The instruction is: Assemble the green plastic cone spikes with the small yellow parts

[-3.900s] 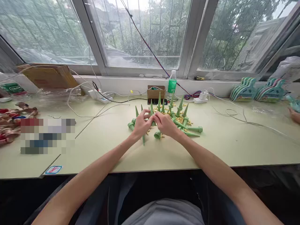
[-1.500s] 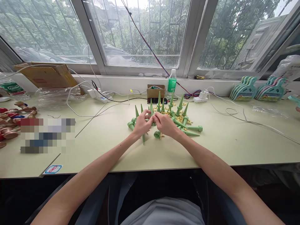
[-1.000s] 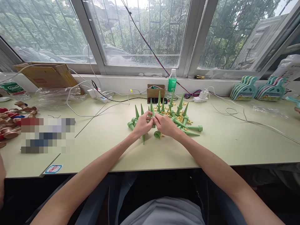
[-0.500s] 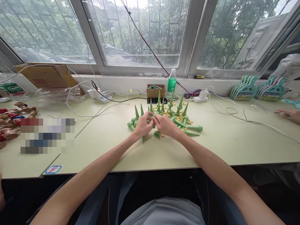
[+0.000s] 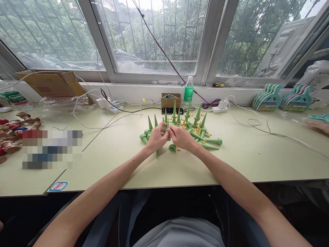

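Observation:
My left hand [image 5: 158, 138] and my right hand [image 5: 182, 137] meet over the middle of the table, fingertips pinched together. Between them is a green plastic watering spike [image 5: 168, 123], mostly covered by the fingers. Several more green spikes surround the hands; one standing spike [image 5: 197, 116] points up behind my right hand, while another spike [image 5: 212, 140] lies on its side to the right. Small yellow plastic pieces [image 5: 196, 131] are heaped among them. An open-ended green cap [image 5: 172, 148] lies just below the hands.
Behind the pile are a phone [image 5: 171, 110], a small cardboard box [image 5: 171, 100] and a green-labelled bottle [image 5: 188, 91]. White cables [image 5: 257, 125] cross the table. Wooden toys [image 5: 11, 145] lie at the left. Another person's hand [image 5: 320, 127] rests at the far right, near a blue plastic piece [image 5: 318, 118].
My hands stay in almost the same place, still pinched on the spike. At the far right, the other person's hand has shifted a little to the right.

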A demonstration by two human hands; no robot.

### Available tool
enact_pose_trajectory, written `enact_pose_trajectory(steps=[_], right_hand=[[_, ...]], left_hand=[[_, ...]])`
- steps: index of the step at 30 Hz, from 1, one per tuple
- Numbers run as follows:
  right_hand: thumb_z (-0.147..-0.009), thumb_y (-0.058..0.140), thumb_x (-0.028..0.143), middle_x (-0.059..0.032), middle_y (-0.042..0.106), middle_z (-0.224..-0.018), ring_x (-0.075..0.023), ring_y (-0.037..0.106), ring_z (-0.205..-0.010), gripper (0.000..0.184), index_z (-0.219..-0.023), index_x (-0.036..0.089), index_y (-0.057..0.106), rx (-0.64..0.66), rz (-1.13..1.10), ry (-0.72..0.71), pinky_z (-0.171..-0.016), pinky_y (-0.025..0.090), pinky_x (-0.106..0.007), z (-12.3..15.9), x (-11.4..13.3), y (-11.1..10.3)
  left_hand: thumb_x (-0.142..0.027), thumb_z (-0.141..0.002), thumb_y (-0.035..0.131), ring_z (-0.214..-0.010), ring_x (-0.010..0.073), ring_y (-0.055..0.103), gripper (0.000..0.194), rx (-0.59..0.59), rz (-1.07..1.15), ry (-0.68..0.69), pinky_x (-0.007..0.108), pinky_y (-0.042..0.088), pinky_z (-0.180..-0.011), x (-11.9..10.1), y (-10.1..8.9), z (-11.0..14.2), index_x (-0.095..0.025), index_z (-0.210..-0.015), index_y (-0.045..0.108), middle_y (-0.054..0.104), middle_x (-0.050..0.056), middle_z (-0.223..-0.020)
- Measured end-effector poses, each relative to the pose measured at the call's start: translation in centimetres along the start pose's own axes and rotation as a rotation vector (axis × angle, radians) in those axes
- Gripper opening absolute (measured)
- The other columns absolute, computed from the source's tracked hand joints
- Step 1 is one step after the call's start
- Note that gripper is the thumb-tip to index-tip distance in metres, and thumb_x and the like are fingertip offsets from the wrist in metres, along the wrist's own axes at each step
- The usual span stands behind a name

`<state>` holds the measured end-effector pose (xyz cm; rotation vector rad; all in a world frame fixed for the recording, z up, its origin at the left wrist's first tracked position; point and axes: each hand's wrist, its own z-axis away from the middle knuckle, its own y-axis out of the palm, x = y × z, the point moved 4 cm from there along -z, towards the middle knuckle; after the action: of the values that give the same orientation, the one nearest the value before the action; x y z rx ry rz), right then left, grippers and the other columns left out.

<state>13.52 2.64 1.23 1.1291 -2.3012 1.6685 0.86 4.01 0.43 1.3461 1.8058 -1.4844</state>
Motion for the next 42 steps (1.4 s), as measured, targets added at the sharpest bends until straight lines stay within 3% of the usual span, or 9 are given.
enact_pose_trajectory(steps=[21, 42], right_hand=[[-0.096, 0.037, 0.026, 0.0015, 0.044, -0.058, -0.0116, 0.035, -0.049, 0.025, -0.072, 0.021, 0.036, -0.016, -0.077, -0.006, -0.05, 0.024, -0.025, -0.08, -0.12, 0.02], [-0.098, 0.035, 0.026, -0.0009, 0.049, -0.061, -0.0122, 0.037, -0.05, 0.024, -0.076, 0.019, 0.045, 0.037, 0.007, 0.005, -0.051, 0.025, -0.025, -0.01, -0.37, 0.34]], left_hand=[[-0.033, -0.083, 0.049, -0.043, 0.0066, 0.043, 0.021, 0.005, -0.014, -0.008, 0.019, 0.031, -0.041, 0.08, -0.02, 0.02, -0.02, -0.1, 0.047, 0.058, -0.002, -0.066], [-0.03, -0.084, 0.045, -0.043, 0.0072, 0.042, 0.019, 0.093, -0.097, 0.012, 0.02, 0.03, -0.042, 0.45, 0.24, -0.26, -0.02, -0.101, 0.046, 0.06, -0.002, -0.066]])
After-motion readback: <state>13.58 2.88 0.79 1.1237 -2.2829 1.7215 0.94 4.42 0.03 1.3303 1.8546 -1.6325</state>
